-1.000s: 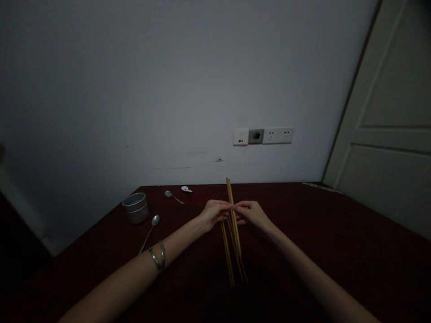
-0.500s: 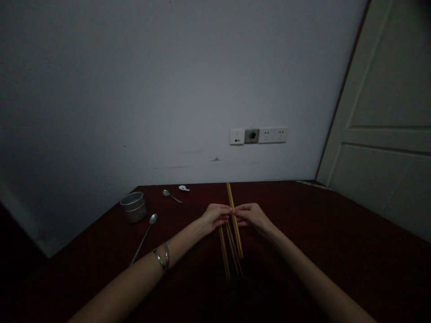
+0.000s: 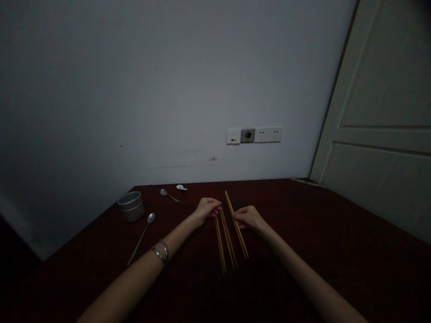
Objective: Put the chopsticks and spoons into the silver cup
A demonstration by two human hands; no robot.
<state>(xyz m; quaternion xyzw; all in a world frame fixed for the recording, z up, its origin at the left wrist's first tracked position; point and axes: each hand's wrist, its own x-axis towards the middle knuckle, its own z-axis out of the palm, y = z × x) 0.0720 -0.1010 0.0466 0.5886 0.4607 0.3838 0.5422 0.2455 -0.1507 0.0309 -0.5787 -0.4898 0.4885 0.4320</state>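
Observation:
My right hand (image 3: 249,217) is closed round a pair of light wooden chopsticks (image 3: 241,238), gripping them near the middle; they slant with their far ends toward the wall. To the left, my left hand (image 3: 208,210) has its fingers pinched at the far end of a second pair of chopsticks (image 3: 228,238). A third pair of chopsticks (image 3: 220,246) lies beside that one, its far end close under the left fingers. Two metal bangles (image 3: 160,252) circle my left wrist.
At the left stand a metal cup (image 3: 131,207) and a long-handled spoon (image 3: 141,238). Farther back lie a small metal spoon (image 3: 169,195) and a short white spoon (image 3: 181,187). Behind the dark red table (image 3: 289,224) are a wall with sockets (image 3: 268,134) and a panelled door (image 3: 380,148).
My hands have drawn apart. The right hand's chopsticks have moved right, away from the other pairs, and my left hand has shifted left to the far end of the middle pair.

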